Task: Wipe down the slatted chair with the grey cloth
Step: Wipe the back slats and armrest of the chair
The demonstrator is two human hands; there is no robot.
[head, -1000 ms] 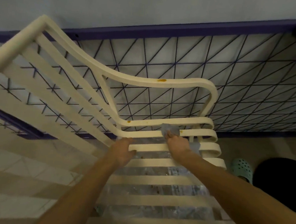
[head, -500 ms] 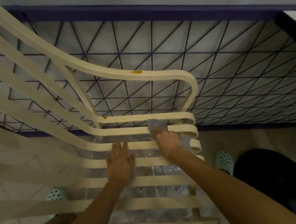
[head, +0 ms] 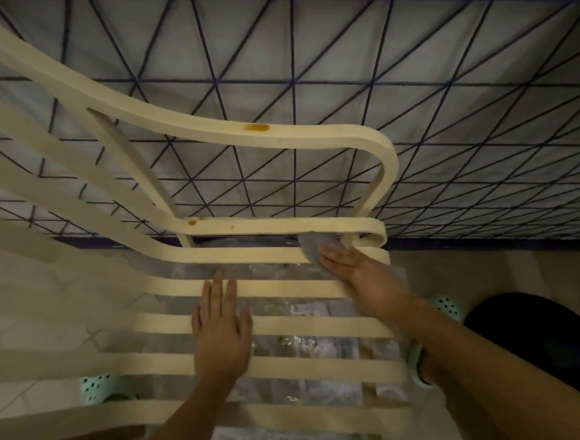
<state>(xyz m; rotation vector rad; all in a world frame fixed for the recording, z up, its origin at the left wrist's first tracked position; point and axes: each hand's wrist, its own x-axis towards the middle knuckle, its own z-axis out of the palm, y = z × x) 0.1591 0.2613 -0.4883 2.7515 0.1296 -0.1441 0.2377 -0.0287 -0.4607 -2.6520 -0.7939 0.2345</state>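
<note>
Background: a pale panel (head: 326, 67) crossed by dark blue lines in a triangular grid, framed in dark blue, standing behind the chair. Tiled floor (head: 36, 298) below.

Slatted chair (head: 325, 327): cream, seen from above, with the seat slats running across and a curved armrest on the far side. Clear plastic sheeting (head: 307, 348) shows through the gaps beneath the seat. A dark round object (head: 530, 339) lies on the floor just right of the chair.

Left hand (head: 222, 335): flat on the middle seat slats, fingers straight and close together, holding nothing.

Right hand (head: 357, 272): fingers extended, pressing down on the grey cloth (head: 310, 247) at the far right end of the seat, where the rear slats curve round.

Green perforated shoe (head: 93, 390) visible under the near left slats.

Defects: orange stain (head: 256, 127) on the armrest top and a smaller orange spot (head: 192, 222) on the rail below.
</note>
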